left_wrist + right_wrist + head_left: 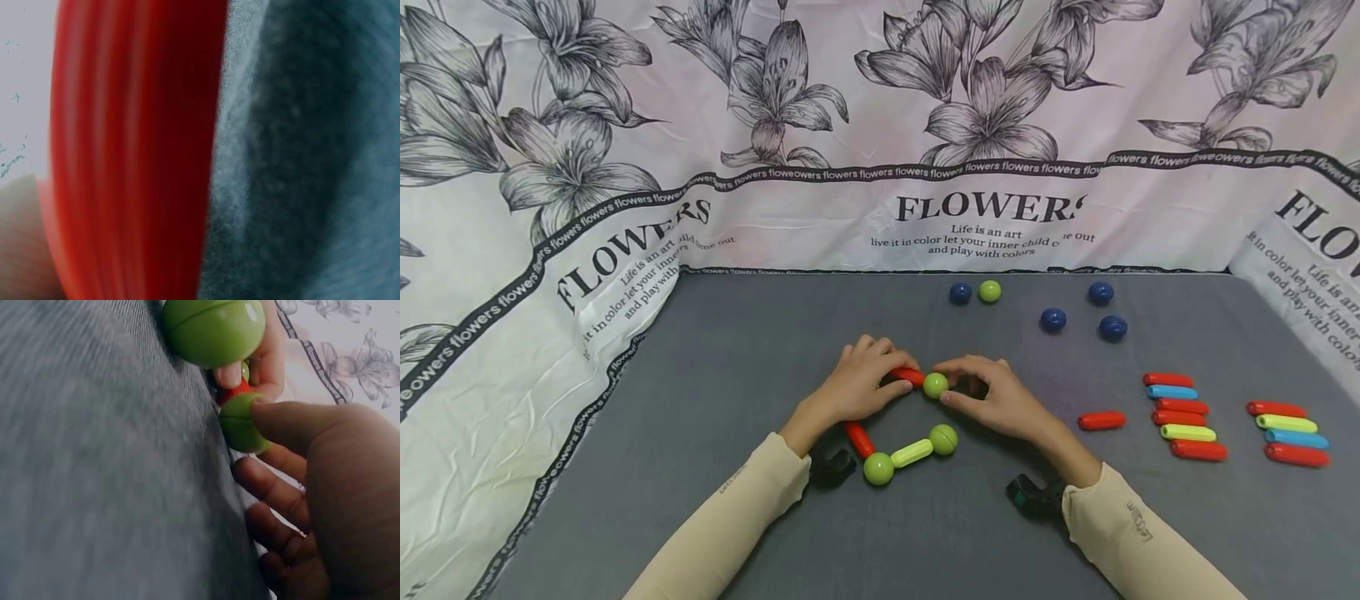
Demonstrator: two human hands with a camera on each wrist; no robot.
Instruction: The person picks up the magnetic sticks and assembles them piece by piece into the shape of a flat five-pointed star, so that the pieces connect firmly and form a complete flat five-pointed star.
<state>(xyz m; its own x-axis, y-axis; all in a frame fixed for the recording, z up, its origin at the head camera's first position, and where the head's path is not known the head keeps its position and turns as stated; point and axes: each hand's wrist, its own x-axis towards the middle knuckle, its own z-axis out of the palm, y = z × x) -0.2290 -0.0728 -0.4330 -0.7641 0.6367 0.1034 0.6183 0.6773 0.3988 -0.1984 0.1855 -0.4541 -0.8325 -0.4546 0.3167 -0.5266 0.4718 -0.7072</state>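
Note:
My left hand (859, 385) pinches a red ribbed stick (910, 377) between thumb and fingers. At that stick's right end sits a green ball (936, 385), which my right hand (996, 400) holds between thumb and index finger; the right wrist view shows this green ball (236, 424) close. Below the left hand, another red stick (859, 439) runs to a green ball (878, 468), then a yellow-green stick (913, 453) and an end green ball (943, 439). The left hand hides where the two red sticks meet. A red stick (134, 150) looms large in the left wrist view.
Loose blue balls, such as one blue ball (1052, 320), and a green ball (989, 291) lie toward the back. On the right are a single red stick (1102, 421) and two columns of coloured sticks, including a blue stick (1172, 392) and a yellow-green stick (1287, 423).

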